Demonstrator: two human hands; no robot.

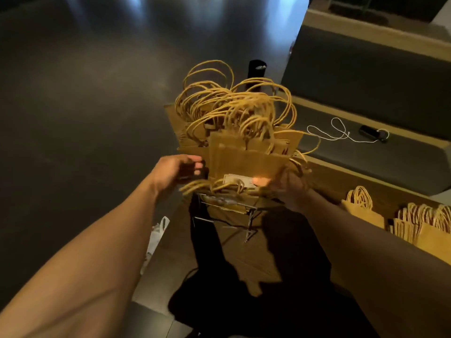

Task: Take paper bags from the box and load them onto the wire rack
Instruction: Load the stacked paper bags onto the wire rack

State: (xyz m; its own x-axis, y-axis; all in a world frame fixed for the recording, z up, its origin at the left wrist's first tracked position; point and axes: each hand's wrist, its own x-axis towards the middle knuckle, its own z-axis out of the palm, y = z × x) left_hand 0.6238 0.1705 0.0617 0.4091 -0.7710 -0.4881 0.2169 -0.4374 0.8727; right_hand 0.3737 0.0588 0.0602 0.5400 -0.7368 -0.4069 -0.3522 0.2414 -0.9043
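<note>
Fingers (196, 167) of the left hand (175, 170) curl loosely beside the left edge of a flat stack of brown paper bags (246, 162); whether they actually pinch the edge or only touch it is hard to tell through the blur. On the other side, the right hand (290, 186) grips the stack's lower right corner, its thumb lying over the front bag near a pale label (240, 179). Both forearms reach forward from the bottom of the view.

That stack sits up against a larger crowd of bags standing on the wire rack (227, 211), whose thin metal bars show just below the hands. Behind the held stack, a dense tangle of twisted paper handles (234, 103) rises in loops above the bag tops.

More paper bags (424, 225) lie in a row at the right edge, on a tan surface, well apart from the rack. Farther back on the right, a white cable (341, 132) curls across a grey cushioned bench (366, 76) and runs to a small dark device (371, 131). Some dark cylindrical object (256, 69) stands beyond the handles. To the lower left of the rack, a white plastic bag (156, 237) lies on the dark floor (73, 106).
</note>
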